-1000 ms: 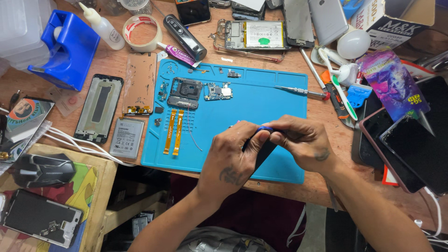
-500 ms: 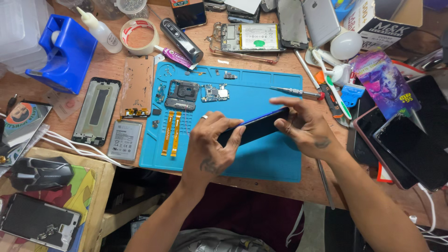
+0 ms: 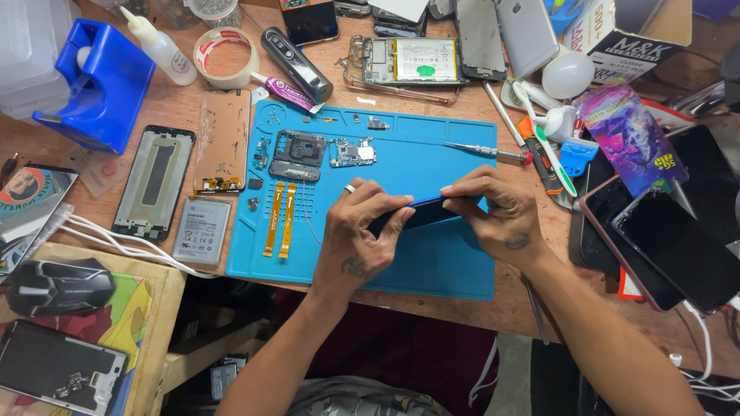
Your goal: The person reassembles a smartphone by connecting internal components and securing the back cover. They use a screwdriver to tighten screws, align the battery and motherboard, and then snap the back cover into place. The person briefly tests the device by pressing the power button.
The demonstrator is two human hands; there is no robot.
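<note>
Both my hands hold a dark phone body with a blue edge (image 3: pixel 422 212) just above the blue work mat (image 3: pixel 455 266). My left hand (image 3: pixel 362 235) grips its left end, fingers curled over the top edge. At the right end, my right hand (image 3: pixel 493 212) pinches the phone's edge with fingertips. The phone is tilted on its side, mostly hidden by my fingers. On the mat's far left lie two orange flex cables (image 3: pixel 279 218), a grey phone part (image 3: pixel 297 152) and a small circuit board (image 3: pixel 351 152).
A screwdriver (image 3: pixel 486 150) lies on the mat's upper right. Left of the mat are a phone frame (image 3: pixel 154 182), a copper-coloured back cover (image 3: pixel 222 139), a battery (image 3: pixel 202 229) and a blue tape dispenser (image 3: pixel 100 81). Several phones and screens crowd the right side (image 3: pixel 663 231).
The phone went from being held low near the mat's front edge to being raised and turned on its edge between both hands, which moved toward the mat's middle.
</note>
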